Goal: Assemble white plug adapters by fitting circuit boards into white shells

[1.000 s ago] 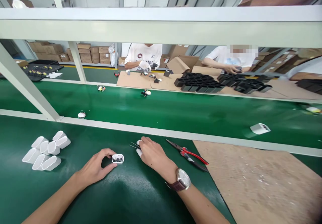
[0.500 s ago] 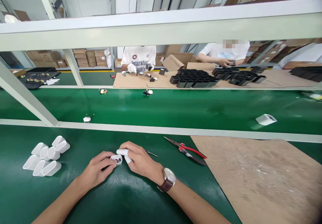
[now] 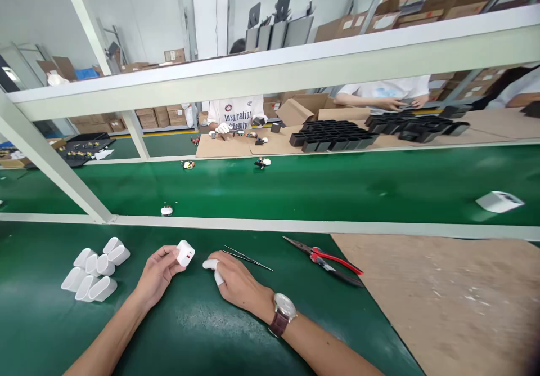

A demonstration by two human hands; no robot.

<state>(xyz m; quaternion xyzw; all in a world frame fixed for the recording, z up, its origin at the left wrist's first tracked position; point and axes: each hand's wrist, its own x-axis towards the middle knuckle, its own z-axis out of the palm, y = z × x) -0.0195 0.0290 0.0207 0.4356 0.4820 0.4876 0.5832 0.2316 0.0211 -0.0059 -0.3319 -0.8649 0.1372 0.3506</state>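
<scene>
Housing [image 3: 185, 253], white, with two small slots in the face that shows, is pinched between thumb and fingers of the left hand [image 3: 157, 272], over the green bench [image 3: 202, 331]; its inside is turned out of sight. Eight white sleeves [image 3: 93, 265] stand bunched left of that hand, open ends up, their insides too small to read. Across the belt [image 3: 295, 190], black cases [image 3: 333, 134] sit in close rows on cardboard [image 3: 225, 148], too far off for any contents to be made out. A carton [image 3: 293, 111] behind them has its flaps open, and a black tray [image 3: 78, 162] at far left carries small yellow parts [image 3: 82, 152]. The right hand [image 3: 234, 277] is near the housing but clear of it, its white-capped thumb and forefinger parted. Tweezers [image 3: 256, 262] lie just beyond its knuckles, and pliers [image 3: 323, 258] further right.

Half a second ago the housing's open end faced up, dark pieces showing in it, and both hands were at it; now it is turned and the right hand has drawn back. The tweezers, gripped in the right hand a second ago, now lie almost wholly in view. On the belt, a white block [image 3: 498, 201] has travelled further right
</scene>
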